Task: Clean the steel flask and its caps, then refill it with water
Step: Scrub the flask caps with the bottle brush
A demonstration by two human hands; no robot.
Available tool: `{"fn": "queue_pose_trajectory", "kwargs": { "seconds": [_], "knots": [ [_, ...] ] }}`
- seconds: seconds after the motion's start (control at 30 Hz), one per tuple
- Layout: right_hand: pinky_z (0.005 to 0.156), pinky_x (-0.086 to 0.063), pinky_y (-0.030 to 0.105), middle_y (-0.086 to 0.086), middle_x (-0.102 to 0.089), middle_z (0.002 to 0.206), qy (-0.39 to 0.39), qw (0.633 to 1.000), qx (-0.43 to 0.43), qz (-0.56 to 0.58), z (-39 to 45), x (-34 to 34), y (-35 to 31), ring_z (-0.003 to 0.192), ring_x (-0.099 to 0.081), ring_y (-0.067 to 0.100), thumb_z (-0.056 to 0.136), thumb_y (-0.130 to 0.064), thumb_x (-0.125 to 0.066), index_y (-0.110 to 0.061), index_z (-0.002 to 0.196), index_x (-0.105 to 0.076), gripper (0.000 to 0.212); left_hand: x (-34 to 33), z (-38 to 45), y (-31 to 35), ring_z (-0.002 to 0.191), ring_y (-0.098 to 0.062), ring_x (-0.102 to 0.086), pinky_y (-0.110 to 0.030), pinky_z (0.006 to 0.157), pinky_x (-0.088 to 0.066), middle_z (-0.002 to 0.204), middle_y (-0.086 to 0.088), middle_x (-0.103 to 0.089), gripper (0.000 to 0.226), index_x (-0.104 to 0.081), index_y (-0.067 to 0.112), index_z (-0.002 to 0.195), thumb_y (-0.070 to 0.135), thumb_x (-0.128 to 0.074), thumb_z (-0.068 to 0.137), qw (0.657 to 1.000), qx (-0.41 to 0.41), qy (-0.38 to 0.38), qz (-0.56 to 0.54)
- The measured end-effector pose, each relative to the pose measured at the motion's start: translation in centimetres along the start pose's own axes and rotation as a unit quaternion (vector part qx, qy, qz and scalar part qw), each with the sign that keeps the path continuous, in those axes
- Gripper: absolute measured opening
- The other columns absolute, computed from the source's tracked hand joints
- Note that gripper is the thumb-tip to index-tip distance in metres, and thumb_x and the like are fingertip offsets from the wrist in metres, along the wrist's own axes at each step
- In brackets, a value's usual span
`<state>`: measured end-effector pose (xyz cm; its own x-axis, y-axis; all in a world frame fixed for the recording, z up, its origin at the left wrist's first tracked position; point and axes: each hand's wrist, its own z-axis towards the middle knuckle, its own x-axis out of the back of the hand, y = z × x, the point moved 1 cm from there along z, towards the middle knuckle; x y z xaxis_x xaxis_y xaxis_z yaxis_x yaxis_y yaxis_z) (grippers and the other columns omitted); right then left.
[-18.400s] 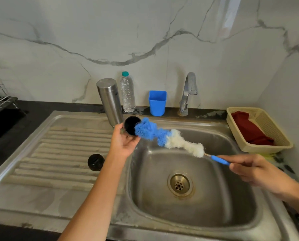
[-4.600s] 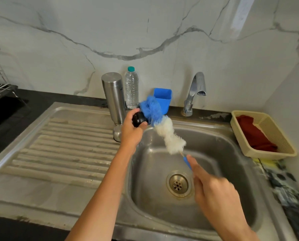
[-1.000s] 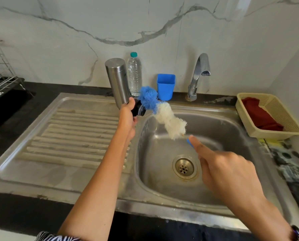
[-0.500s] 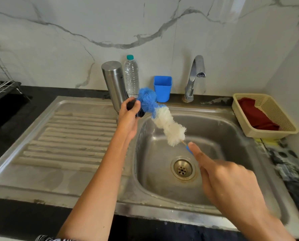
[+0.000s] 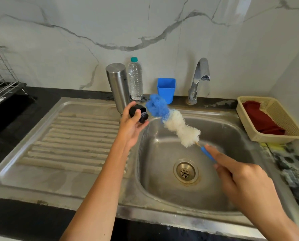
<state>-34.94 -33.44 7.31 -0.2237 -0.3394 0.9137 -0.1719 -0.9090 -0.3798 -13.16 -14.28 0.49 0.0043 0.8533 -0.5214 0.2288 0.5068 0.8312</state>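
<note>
the black inner cap (image 5: 138, 113) is being held over the left rim of the sink basin (image 5: 232, 171), gripped in the curled fingers and thumb of the left hand (image 5: 132, 124), with its ringed end being turned toward the right. the bottle brush (image 5: 173, 121) is being held by its blue handle in the closed fingers of the right hand (image 5: 241, 178), lower and to the right of the cap. the brush's long axis is running diagonally up and to the left from that grip, so the blue tuft at its tip is lying just beside the cap's right side, perhaps touching it. the steel flask (image 5: 118, 86) is standing inverted behind the left hand, on the draining board, so the left hand is being judged the nearer one to it. the cap scrubbing is being judged the step in hand.
</note>
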Motion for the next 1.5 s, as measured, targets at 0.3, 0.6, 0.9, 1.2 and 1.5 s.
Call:
{"fn": "queue_pose_trajectory", "kwargs": {
  "seconds": [0.3, 0.6, 0.9, 1.2, 1.5],
  "knots": [
    [0.056, -0.047, 0.029, -0.007, -0.069, 0.066, -0.013, 0.984, 0.048, 0.172, 1.8, -4.2, 1.0, 0.043, -0.039, 0.01, 0.088, -0.012, -0.058, -0.08, 0.105, -0.035, 0.074, 0.1, 0.2, 0.1, 0.096, -0.02, -0.062, -0.032, 0.087, -0.052, 0.111, -0.011, -0.064, 0.033, -0.056, 0.009, 0.119, 0.029, -0.052, 0.094, 0.992, 0.052, -0.002, -0.116],
    [0.073, -0.047, 0.026, -0.004, -0.071, 0.094, -0.054, 0.969, 0.054, 0.234, 1.2, -6.3, 2.1, 0.09, -0.067, 0.023, 0.09, -0.031, -0.053, -0.076, 0.113, -0.036, 0.054, 0.5, 0.9, 0.1, 0.095, -0.021, -0.065, -0.037, 0.09, -0.054, 0.111, -0.011, -0.066, 0.03, -0.058, 0.008, 0.12, 0.025, -0.041, 0.101, 0.987, 0.038, 0.029, -0.156],
    [0.075, -0.038, 0.003, -0.006, -0.068, 0.108, -0.04, 0.954, 0.04, 0.293, 0.7, -7.1, 1.6, 0.098, -0.065, 0.013, 0.089, -0.008, -0.058, -0.069, 0.111, -0.048, 0.066, -1.1, 1.2, 1.0, 0.088, -0.023, -0.064, -0.043, 0.095, -0.047, 0.094, -0.011, -0.068, 0.037, -0.061, 0.011, 0.111, 0.033, -0.032, 0.103, 0.965, 0.056, 0.032, -0.255],
    [0.064, -0.038, 0.004, -0.022, -0.07, 0.083, -0.071, 0.915, -0.002, 0.396, 1.5, -6.5, 0.9, 0.062, -0.054, -0.009, 0.091, 0.0, -0.052, -0.045, 0.11, -0.058, 0.049, -2.0, 0.7, 1.9, 0.105, -0.023, -0.064, -0.041, 0.091, -0.05, 0.115, -0.011, -0.066, 0.045, -0.059, 0.013, 0.122, 0.046, -0.049, 0.093, 0.976, 0.034, -0.01, -0.215],
    [0.056, -0.035, 0.007, -0.02, -0.054, 0.055, -0.091, 0.905, -0.013, 0.416, 1.3, -6.1, 0.3, 0.052, -0.043, -0.002, 0.092, -0.001, -0.05, -0.042, 0.111, -0.06, 0.047, -2.6, 0.9, 1.6, 0.083, -0.02, -0.068, -0.038, 0.075, -0.055, 0.089, -0.008, -0.072, 0.04, -0.062, 0.013, 0.114, 0.045, -0.049, 0.094, 0.969, 0.05, 0.004, -0.24]
  ]
}}
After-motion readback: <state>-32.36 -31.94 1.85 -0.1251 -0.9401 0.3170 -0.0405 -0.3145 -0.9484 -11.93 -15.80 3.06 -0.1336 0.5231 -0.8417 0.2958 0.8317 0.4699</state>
